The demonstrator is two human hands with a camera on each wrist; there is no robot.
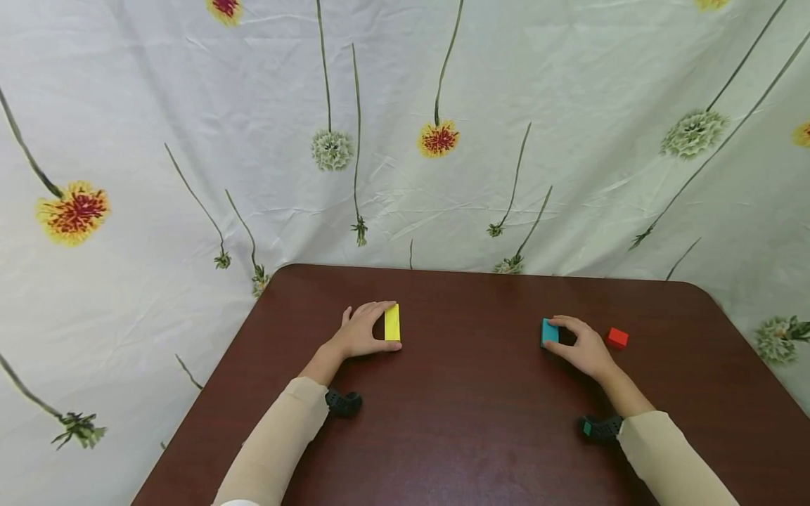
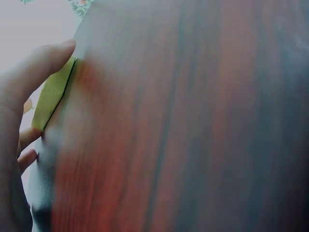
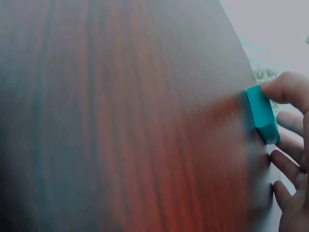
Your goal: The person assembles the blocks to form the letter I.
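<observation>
My left hand (image 1: 362, 333) pinches a yellow rectangular block (image 1: 392, 323) between thumb and fingers, on the left part of the table. In the left wrist view the yellow block (image 2: 54, 92) lies close to the table top, with the thumb at one end and fingertips at the other. On the right, a blue block (image 1: 549, 333) sits between the thumb and fingers of my right hand (image 1: 585, 348). The right wrist view shows this blue block (image 3: 262, 113) at the tabletop, the thumb on its upper end. A small red block (image 1: 616, 338) lies just right of the right hand.
The dark red-brown wooden table (image 1: 468, 422) has rounded far corners. Behind it and at its sides hangs a white cloth (image 1: 392, 197) printed with flowers. Dark bands (image 1: 344, 403) circle both wrists, below beige sleeves.
</observation>
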